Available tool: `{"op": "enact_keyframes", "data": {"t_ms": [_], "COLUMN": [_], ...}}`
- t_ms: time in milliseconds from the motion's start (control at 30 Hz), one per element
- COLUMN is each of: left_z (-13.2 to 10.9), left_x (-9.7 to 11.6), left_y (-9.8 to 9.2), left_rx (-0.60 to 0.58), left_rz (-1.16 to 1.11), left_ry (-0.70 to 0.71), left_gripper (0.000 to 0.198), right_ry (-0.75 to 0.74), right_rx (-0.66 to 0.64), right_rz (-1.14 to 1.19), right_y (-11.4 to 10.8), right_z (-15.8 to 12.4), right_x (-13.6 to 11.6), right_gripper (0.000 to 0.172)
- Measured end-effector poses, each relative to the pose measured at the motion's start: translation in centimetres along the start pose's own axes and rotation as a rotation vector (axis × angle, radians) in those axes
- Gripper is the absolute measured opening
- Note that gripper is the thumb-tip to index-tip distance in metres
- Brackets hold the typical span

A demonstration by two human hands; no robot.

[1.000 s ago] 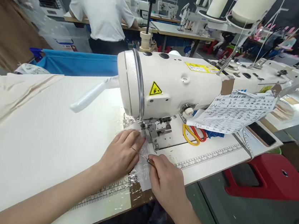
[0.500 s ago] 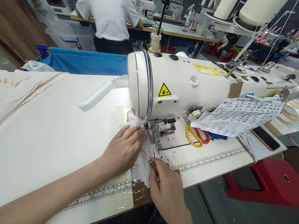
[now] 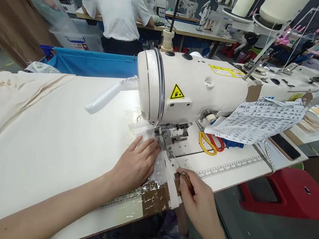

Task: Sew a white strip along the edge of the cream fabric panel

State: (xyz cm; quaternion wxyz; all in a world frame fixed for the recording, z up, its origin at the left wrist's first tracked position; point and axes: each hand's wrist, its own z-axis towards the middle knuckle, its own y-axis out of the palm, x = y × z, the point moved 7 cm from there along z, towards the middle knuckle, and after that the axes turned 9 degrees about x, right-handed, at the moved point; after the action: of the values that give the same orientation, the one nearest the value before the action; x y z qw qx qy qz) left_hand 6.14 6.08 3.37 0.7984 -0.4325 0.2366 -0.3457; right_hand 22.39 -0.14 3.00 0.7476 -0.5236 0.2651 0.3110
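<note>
A white industrial sewing machine (image 3: 191,88) stands on a white table (image 3: 44,141). My left hand (image 3: 137,163) lies flat, fingers apart, pressing a small piece of thin white fabric (image 3: 159,169) against the table just left of the presser foot (image 3: 169,136). My right hand (image 3: 198,202) is closed on a thin awl (image 3: 183,174) with a brown wooden handle. Its metal tip points up toward the machine's metal plate, right of the fabric piece.
Scissors with yellow and red handles (image 3: 210,142) lie under a printed paper sheet (image 3: 260,119) taped to the machine. A red stool (image 3: 286,191) stands at right. Cream cloth (image 3: 7,90) drapes the table's left. A person in a white shirt (image 3: 117,11) works behind.
My right hand has moved right with the awl, off the fabric and toward the table edge. My left hand stays flat on the fabric piece, a little farther right.
</note>
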Motion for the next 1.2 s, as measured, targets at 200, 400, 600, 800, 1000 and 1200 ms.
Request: {"op": "enact_keyframes", "data": {"t_ms": [200,400,600,800,1000,1200], "left_z": [-0.2,-0.4,-0.4,-0.3,-0.4,-0.4], "left_x": [0.6,0.6,0.6,0.7,0.7,0.7], "left_y": [-0.1,0.3,0.3,0.0,0.1,0.1], "left_rx": [-0.011,-0.039,-0.034,-0.024,-0.035,-0.036], "left_rz": [-0.01,-0.02,-0.039,-0.032,-0.04,-0.018], "left_ry": [-0.013,-0.005,-0.021,-0.008,-0.012,-0.01], "left_gripper": [0.04,0.041,0.042,0.041,0.041,0.043], "right_ry": [0.056,0.077,0.08,0.081,0.114,0.16], "right_rx": [0.014,0.008,0.009,0.011,0.008,0.075], "right_rz": [0.074,0.088,0.108,0.101,0.137,0.181], "right_y": [-0.4,-0.3,-0.4,-0.4,-0.4,-0.6], "right_z": [0.1,0.0,0.1,0.1,-0.5,-0.9], "right_x": [0.5,0.8,0.9,0.9,1.4,1.8], "right_gripper": [0.027,0.029,0.028,0.027,0.028,0.03]}}
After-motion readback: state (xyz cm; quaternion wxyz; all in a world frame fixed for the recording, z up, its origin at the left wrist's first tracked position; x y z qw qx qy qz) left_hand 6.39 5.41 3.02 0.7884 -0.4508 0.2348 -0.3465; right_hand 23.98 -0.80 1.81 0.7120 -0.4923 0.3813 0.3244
